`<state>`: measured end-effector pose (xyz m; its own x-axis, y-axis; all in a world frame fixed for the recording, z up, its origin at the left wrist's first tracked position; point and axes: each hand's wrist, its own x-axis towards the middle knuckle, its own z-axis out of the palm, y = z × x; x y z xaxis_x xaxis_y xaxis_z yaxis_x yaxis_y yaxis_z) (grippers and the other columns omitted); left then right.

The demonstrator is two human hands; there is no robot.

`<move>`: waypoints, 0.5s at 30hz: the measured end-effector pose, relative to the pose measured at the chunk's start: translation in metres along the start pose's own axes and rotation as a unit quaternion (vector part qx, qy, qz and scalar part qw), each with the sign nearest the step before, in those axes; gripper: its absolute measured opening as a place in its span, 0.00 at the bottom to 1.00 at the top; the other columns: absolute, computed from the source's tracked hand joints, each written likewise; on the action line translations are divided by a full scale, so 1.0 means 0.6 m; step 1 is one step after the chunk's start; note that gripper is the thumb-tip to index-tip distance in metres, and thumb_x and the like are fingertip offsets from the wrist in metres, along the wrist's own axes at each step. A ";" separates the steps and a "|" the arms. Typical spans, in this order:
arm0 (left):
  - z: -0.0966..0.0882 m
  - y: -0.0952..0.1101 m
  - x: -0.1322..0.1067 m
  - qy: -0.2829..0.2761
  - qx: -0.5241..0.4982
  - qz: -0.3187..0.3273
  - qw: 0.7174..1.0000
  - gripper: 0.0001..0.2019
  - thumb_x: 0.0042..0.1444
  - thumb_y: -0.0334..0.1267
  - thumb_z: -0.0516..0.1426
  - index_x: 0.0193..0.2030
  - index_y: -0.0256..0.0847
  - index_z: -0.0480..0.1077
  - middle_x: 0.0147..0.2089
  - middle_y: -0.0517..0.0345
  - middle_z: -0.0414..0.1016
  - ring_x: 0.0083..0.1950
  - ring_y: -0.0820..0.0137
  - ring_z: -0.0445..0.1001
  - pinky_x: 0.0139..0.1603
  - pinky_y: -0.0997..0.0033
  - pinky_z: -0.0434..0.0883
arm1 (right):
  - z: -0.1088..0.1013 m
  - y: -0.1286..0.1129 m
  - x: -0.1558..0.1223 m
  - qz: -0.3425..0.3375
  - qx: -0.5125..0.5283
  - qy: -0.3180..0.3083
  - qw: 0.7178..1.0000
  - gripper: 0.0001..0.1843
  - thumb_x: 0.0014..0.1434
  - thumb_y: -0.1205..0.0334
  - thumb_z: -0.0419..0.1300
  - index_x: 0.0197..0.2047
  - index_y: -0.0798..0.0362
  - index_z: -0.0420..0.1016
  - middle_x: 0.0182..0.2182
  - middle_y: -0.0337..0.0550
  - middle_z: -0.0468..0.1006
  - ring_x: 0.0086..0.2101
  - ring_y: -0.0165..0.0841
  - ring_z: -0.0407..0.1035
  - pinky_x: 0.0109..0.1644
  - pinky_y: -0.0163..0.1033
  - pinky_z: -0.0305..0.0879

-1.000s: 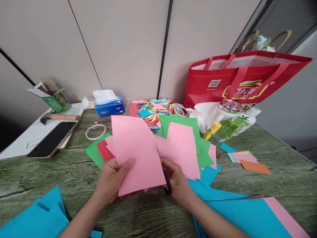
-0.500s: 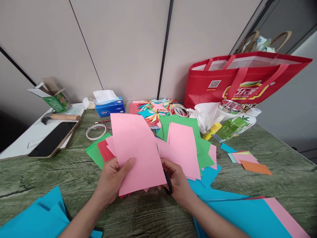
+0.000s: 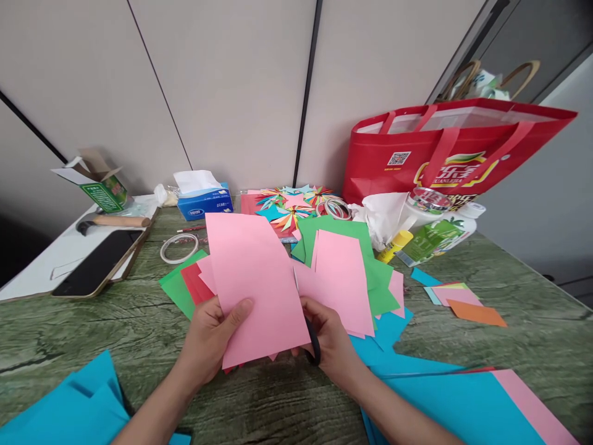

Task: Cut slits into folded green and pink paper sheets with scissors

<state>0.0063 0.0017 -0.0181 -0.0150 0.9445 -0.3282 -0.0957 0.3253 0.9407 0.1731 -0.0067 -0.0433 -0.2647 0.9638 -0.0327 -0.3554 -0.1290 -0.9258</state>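
Observation:
A large pink sheet of paper [image 3: 259, 284] is held up over the table, pinched at its lower left by my left hand [image 3: 208, 337] with the thumb on top. My right hand [image 3: 327, 330] is closed around scissors [image 3: 314, 343]; a black handle loop shows, and a thin part of the blade stands at the sheet's right edge. The sheet is partly cut there, with a strip bending off to the right. Behind it lie pink sheets [image 3: 345, 278] on green paper [image 3: 382, 287]. Red paper [image 3: 195, 281] peeks out on the left.
Blue sheets lie in a left pile [image 3: 69, 402] and a right pile [image 3: 445, 395]. Further back stand a tissue box [image 3: 204, 203], a tape roll [image 3: 179, 248], a yellow glue stick [image 3: 395, 245] and a red bag [image 3: 370, 161]. A phone [image 3: 97, 262] rests at left, near a hammer-like tool [image 3: 120, 220].
Almost nothing differs. The view has shifted very slightly; both hands, the pink sheet and the scissors keep nearly the same place.

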 end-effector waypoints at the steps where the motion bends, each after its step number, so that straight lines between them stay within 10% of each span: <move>1: 0.001 0.001 -0.001 -0.007 0.001 -0.001 1.000 0.12 0.41 0.44 0.62 0.23 0.36 0.72 0.21 0.58 0.75 0.19 0.75 0.67 0.17 0.79 0.63 | 0.000 -0.003 0.000 -0.014 -0.008 0.000 1.000 0.21 0.37 0.54 0.69 0.34 0.54 0.72 0.23 0.38 0.74 0.20 0.28 0.66 0.23 0.32 0.65; 15: -0.001 -0.007 0.000 -0.031 0.000 -0.018 0.999 0.11 0.42 0.44 0.61 0.23 0.36 0.71 0.20 0.59 0.74 0.18 0.76 0.66 0.16 0.80 0.62 | 0.001 -0.013 0.003 -0.039 -0.046 0.013 0.998 0.18 0.38 0.60 0.69 0.35 0.53 0.73 0.30 0.42 0.79 0.37 0.39 0.71 0.38 0.39 0.70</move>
<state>0.0063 0.0002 -0.0222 0.0501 0.9333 -0.3555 -0.0955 0.3588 0.9285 0.1748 -0.0043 -0.0357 -0.2161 0.9758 0.0333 -0.2893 -0.0314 -0.9567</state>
